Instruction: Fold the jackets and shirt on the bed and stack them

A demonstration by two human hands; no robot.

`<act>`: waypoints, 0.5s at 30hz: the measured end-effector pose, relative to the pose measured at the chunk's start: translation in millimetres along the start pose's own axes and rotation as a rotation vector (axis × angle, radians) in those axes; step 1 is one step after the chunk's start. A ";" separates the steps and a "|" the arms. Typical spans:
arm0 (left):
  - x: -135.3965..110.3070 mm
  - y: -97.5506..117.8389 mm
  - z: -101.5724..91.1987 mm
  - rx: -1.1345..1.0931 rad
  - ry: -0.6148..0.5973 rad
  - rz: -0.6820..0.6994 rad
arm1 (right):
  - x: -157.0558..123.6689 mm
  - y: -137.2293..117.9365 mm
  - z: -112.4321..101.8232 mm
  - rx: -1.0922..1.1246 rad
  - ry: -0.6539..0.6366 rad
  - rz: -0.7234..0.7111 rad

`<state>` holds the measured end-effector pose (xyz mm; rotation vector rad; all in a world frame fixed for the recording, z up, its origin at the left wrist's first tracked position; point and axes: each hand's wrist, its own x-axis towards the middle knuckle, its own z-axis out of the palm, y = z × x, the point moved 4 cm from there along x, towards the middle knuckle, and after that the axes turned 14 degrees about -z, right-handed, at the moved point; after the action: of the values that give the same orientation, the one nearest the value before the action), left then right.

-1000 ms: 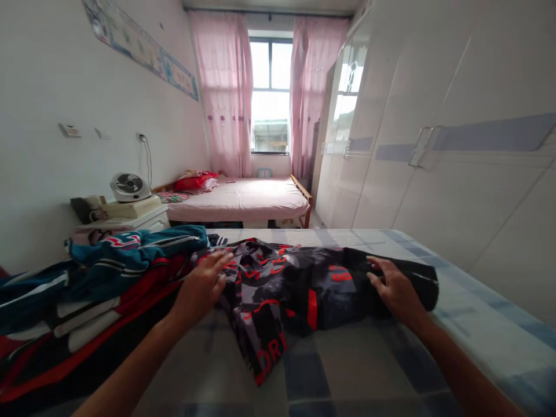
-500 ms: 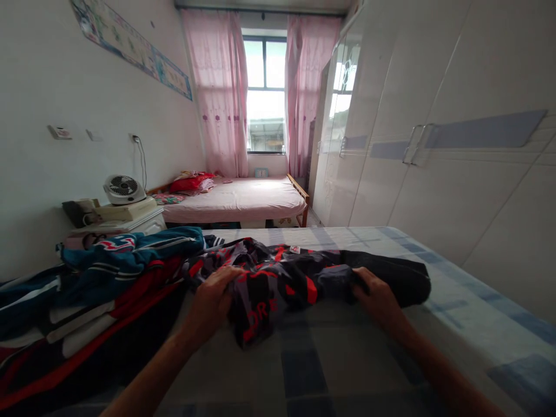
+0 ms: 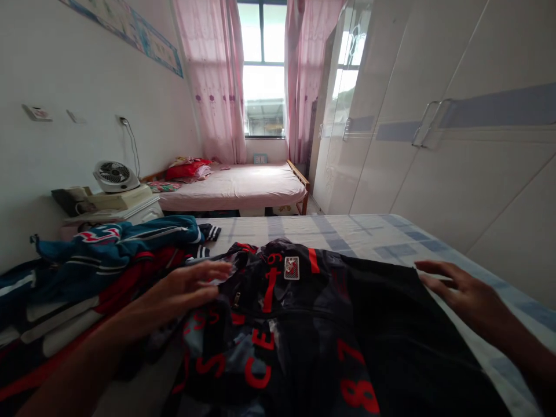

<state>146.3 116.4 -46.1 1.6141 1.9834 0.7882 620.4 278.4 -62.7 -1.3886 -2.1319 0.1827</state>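
A black jacket (image 3: 304, 330) with red letters and numbers, grey patches and a small white-edged badge lies spread on the bed in front of me. Its plain black part (image 3: 391, 313) stretches to the right, and the near end runs out of view. My left hand (image 3: 195, 286) hovers at the jacket's left side, fingers apart, holding nothing. At the upper right corner of the black part is my right hand (image 3: 456, 286), its fingers spread and the tips close to the fabric edge; whether they touch it I cannot tell.
A heap of clothes, with a teal jacket (image 3: 143, 237) on top, lies left on the checked bed sheet (image 3: 373, 231). Beyond stand a fan (image 3: 115, 175) on a bedside cabinet (image 3: 143, 209) and a second bed (image 3: 243, 185). A white wardrobe (image 3: 434, 185) lines the right.
The jacket, bunched between both hands before, now lies spread wide and nearer to me. Both hands have let go and moved apart, left hand leftward, right hand rightward. The view has tilted down.
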 end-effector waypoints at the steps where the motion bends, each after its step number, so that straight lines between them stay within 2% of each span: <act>1: 25.8 -5.2 -1.5 0.085 0.024 -0.017 | 9.2 12.2 8.8 -0.100 0.026 0.012; 3: 73.3 -14.7 1.1 0.306 0.117 -0.061 | 22.6 38.3 31.7 -0.219 0.002 0.025; 4: 93.2 -18.9 6.3 0.348 0.125 -0.085 | 27.0 51.5 43.3 -0.246 -0.026 0.048; 7: 134.3 -29.1 28.4 0.399 0.058 -0.168 | 35.2 81.6 70.6 -0.258 -0.112 0.117; 11: 155.9 -37.0 44.9 0.405 -0.007 -0.274 | 44.0 93.9 83.9 -0.252 -0.164 0.127; 15: 153.4 -34.7 50.4 0.379 -0.032 -0.281 | 51.4 96.3 82.0 -0.325 -0.185 0.101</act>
<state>123.9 268.6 -106.0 1.4754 2.3730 0.2893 637.9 382.2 -149.5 -1.7254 -2.3206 0.0027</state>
